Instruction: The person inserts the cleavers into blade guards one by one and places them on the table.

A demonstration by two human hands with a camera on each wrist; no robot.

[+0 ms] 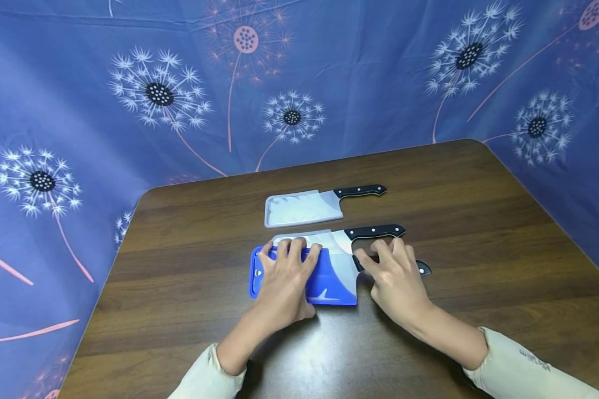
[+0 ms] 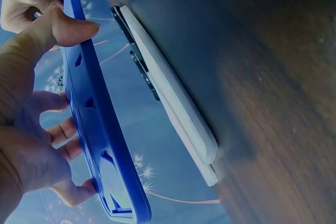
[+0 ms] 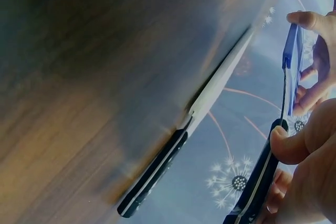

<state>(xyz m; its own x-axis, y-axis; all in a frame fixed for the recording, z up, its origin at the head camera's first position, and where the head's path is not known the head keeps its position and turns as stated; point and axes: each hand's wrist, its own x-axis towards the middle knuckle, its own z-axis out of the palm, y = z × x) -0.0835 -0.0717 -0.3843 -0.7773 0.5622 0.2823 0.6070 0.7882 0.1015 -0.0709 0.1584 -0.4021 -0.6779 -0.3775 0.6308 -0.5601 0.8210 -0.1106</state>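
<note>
My left hand (image 1: 285, 280) grips a blue blade cover (image 1: 329, 282) by its long edges, thumb on the near edge and fingers on the far one. The cover sits over most of a cleaver's blade (image 1: 346, 270), leaving a bare strip by the handle. My right hand (image 1: 396, 277) holds that cleaver's black handle (image 3: 262, 174), the thumb on its edge. In both wrist views this cleaver is up off the table. Just behind it lies a second cleaver with a black riveted handle (image 1: 374, 231) and a whitish cover (image 1: 299, 237), partly hidden by my left fingers and the blue cover.
Farther back on the brown wooden table (image 1: 189, 266) lies another cleaver (image 1: 361, 191) in a whitish cover (image 1: 299, 209), its handle pointing right. Blue cloth (image 1: 359, 83) with a dandelion print hangs behind the table and along its sides.
</note>
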